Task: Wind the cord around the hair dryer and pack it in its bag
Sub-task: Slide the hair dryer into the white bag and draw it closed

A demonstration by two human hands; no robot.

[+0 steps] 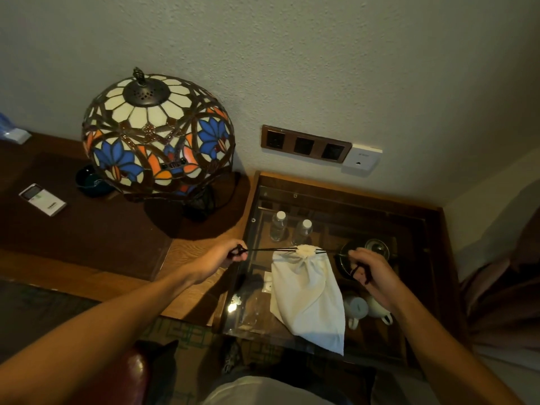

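A white cloth bag (306, 293) lies on the glass-topped cabinet (254, 325), bulging with something hidden inside; the hair dryer itself is not visible. Its mouth (305, 251) is bunched tight at the far end. A dark drawstring (271, 249) runs taut out of both sides of the mouth. My left hand (230, 255) is closed on the left end of the drawstring, to the left of the bag. My right hand (368, 268) grips the right end, which loops over its fingers, to the right of the bag.
A stained-glass table lamp (157, 133) stands on the wooden desk (102, 238) at left, with a remote control (42, 199) and a dark bowl (90, 182) beside it. Under the glass are two water bottles (279, 225), cups (355, 309) and a kettle (377, 247). Wall sockets (305, 144) sit behind.
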